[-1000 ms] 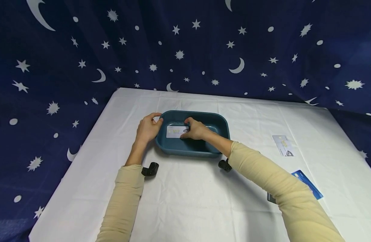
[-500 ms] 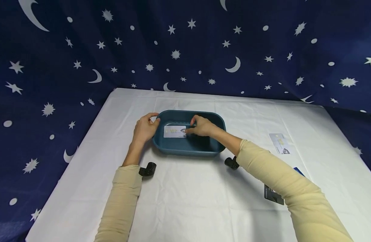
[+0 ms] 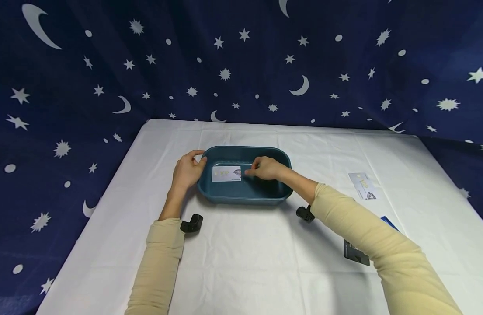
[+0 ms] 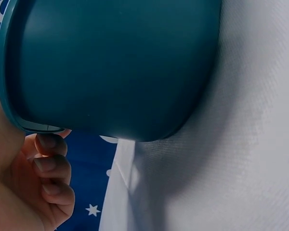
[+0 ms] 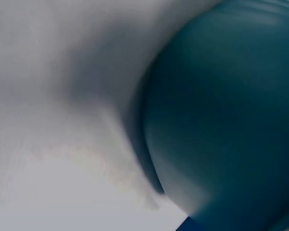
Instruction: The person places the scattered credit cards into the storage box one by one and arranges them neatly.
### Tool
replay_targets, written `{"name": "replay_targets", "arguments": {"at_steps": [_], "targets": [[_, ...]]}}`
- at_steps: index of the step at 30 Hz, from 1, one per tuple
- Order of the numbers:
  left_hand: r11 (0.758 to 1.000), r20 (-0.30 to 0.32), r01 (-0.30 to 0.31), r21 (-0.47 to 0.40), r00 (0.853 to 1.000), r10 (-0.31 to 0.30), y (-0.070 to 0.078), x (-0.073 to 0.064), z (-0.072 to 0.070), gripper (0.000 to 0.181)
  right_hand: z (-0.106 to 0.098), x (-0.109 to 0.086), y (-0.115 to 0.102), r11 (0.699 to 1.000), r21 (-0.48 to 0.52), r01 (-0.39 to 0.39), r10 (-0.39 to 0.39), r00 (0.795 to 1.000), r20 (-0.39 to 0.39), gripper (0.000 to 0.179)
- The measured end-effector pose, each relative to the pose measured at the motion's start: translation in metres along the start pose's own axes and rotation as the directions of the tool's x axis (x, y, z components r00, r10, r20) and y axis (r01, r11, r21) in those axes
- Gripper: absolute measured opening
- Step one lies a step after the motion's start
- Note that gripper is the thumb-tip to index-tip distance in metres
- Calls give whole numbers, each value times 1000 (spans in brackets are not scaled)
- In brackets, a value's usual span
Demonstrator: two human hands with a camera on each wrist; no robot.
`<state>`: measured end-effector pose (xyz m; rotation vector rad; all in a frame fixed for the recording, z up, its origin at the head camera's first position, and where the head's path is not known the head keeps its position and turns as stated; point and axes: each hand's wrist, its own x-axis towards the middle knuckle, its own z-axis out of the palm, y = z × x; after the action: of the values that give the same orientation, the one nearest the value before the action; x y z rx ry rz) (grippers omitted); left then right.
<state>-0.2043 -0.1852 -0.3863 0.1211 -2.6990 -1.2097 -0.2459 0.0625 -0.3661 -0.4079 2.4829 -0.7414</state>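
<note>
A teal plastic basin [image 3: 241, 201] with rounded corners stands on the white-covered table. At its left end, my left hand [image 3: 187, 171] grips the rim; the left wrist view shows the fingers [image 4: 50, 166] curled outside below the rim. A silver card marked VIP [image 3: 226, 173] lies flat on the basin floor, toward the left. My right hand [image 3: 268, 169] is inside the basin just right of that card, with loosely bent fingers, thumb and forefinger apart, nothing visible between them. The right wrist view is mostly the basin's outer wall [image 5: 221, 106].
Another silver VIP card [image 3: 363, 186] lies on the tablecloth [image 3: 257, 253] to the right. Nearer, a black card [image 3: 356, 253] and a blue card [image 3: 389, 222] are partly covered by the right sleeve [image 3: 367, 236]. A dark blue curtain [image 3: 241, 57] hangs behind the table.
My right hand has let go of the VIP card in the basin and drawn back a little to the right. The card stays on the basin floor; my left hand keeps its grip.
</note>
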Motion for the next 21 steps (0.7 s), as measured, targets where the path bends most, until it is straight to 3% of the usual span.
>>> {"name": "replay_targets", "arguments": {"at_steps": [7,14,21], "targets": [[1000,0,-10,3,1000,10,-1,0,-1,33,-22,-18,1,997,-40,65,-69,993,-92,34],[1000,-1,-23,5,1000,23,-1,0,-1,33,-45,-41,8,981,-124,149,-174,958,-229,44],[1000,4,-22,13,1000,22,-1,-1,-2,34,-63,-65,32,979,-175,102,-151,945,-292,64]]}}
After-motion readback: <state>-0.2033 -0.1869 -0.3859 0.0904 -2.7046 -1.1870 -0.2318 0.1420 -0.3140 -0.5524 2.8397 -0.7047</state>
